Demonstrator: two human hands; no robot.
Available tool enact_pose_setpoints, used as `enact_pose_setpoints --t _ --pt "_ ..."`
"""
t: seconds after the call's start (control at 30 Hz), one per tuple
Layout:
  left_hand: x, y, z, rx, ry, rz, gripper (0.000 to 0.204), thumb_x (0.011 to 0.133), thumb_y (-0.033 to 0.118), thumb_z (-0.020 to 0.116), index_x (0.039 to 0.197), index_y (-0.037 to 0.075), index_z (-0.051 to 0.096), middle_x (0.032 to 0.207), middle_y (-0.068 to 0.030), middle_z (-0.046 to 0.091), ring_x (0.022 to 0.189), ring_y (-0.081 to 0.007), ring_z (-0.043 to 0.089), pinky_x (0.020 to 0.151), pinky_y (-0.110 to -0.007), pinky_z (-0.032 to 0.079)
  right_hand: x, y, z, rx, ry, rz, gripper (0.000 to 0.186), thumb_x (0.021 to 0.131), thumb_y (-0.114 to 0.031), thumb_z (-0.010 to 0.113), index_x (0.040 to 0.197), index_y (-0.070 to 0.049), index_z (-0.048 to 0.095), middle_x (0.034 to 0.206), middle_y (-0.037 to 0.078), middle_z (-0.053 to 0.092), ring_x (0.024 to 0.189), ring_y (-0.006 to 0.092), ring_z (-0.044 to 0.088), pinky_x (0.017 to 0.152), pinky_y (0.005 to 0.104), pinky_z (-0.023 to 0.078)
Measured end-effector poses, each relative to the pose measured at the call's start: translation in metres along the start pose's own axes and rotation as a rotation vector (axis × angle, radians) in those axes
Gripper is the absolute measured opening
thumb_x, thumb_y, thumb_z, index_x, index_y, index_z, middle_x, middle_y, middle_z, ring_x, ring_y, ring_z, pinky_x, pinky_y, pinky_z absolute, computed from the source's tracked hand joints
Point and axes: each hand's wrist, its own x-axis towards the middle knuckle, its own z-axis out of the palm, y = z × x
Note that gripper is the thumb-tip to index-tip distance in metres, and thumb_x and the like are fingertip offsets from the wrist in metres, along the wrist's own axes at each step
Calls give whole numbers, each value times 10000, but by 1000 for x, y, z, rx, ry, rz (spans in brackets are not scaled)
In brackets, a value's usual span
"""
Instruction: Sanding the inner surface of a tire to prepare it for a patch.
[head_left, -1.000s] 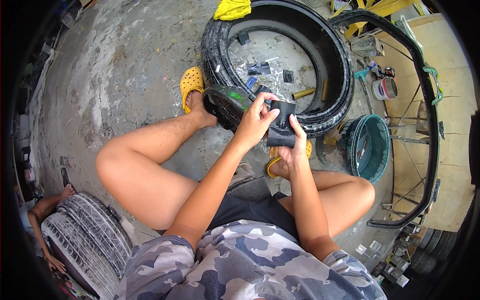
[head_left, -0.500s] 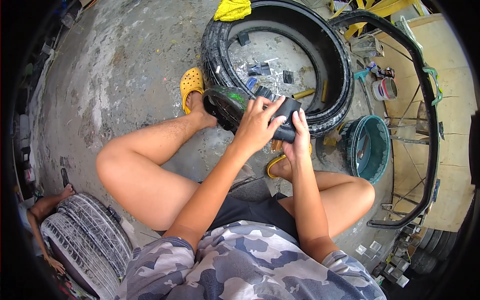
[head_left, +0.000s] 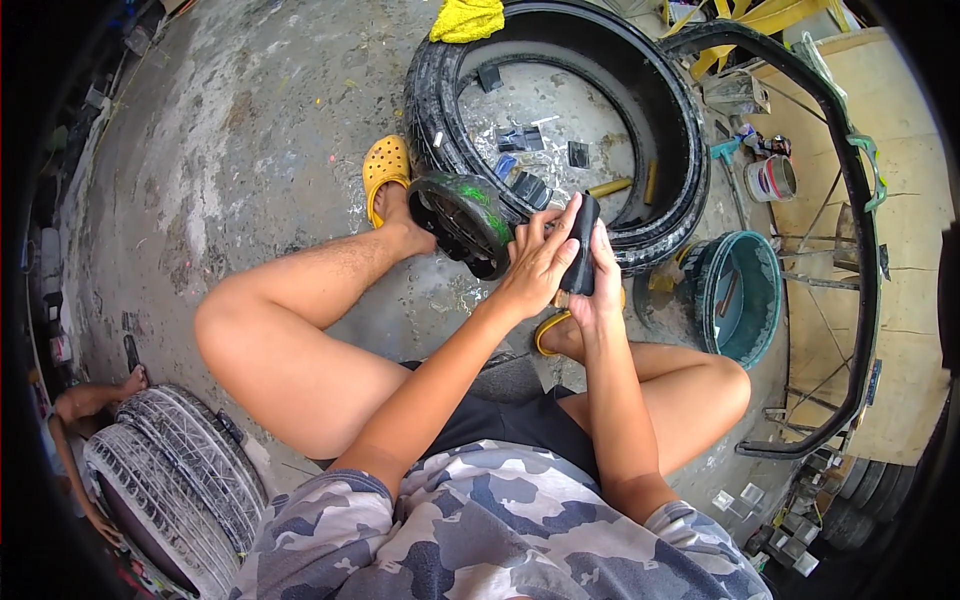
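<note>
Between my hands is a black piece that looks like rubber [head_left: 583, 240], standing nearly edge-on and curved along its length. My left hand [head_left: 535, 268] presses against its left side with the fingers pointing away from me. My right hand [head_left: 598, 280] supports it from the right and below, the fingers partly behind it. Left of my left hand stands a round black part with green marks [head_left: 462, 222], leaning at the near edge of a large black tire [head_left: 425, 110]. A blocky black piece [head_left: 530, 187] lies just beyond my left fingertips.
Inside the tire lie small black pieces [head_left: 578, 154] and a yellowish tube [head_left: 607, 187]. A yellow cloth [head_left: 466, 20] hangs on its rim. To the right stand a green tub [head_left: 776, 300], a white bucket [head_left: 768, 178] and a black frame [head_left: 868, 290]. Another person's arm [head_left: 75, 460] shows beside stacked tires [head_left: 190, 440].
The black piece has turned from showing its broad face to nearly edge-on, and looks more curved. My left hand has shifted slightly right, uncovering the blocky black piece behind.
</note>
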Motion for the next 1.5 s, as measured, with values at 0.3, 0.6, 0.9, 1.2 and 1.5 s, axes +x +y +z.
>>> enact_pose_setpoints --t 0.3,0.6,0.9,1.2,1.5 --pt "3 30 -23 82 207 75 475 875 186 676 1344 224 607 1276 -77 505 1062 -244 474 981 -378 354 -4 -15 6 -110 -94 -97 243 978 -143 572 1207 -68 539 1120 110 635 969 209 659 845 350 579" --pt "14 16 -26 -725 213 -161 357 851 74 735 1172 -46 633 1003 -87 699 826 -95 653 744 -249 553 -9 -7 11 -507 -12 -365 293 865 37 684 1133 -19 578 1144 73 617 1074 154 594 933 280 476" --pt "18 8 -60 -705 77 -188 294 831 149 765 1045 -39 693 908 -76 722 832 -100 665 760 -257 538 -16 -19 42 -732 -155 -289 400 842 62 698 1210 13 548 1147 86 621 1092 160 593 957 282 465" --pt "57 -93 -104 362 482 129 228 928 233 567 874 59 704 860 -82 680 858 -272 605 846 -371 441 25 37 28 -1096 -52 -291 462 847 86 651 1293 -10 579 1082 91 660 980 151 618 895 266 482" --pt "64 -118 -91 334 555 192 295 900 198 435 655 79 548 698 -81 595 741 -299 550 738 -413 405 19 49 36 -1648 -195 -638 456 830 6 635 1277 -85 620 869 152 552 836 332 531 804 403 445"
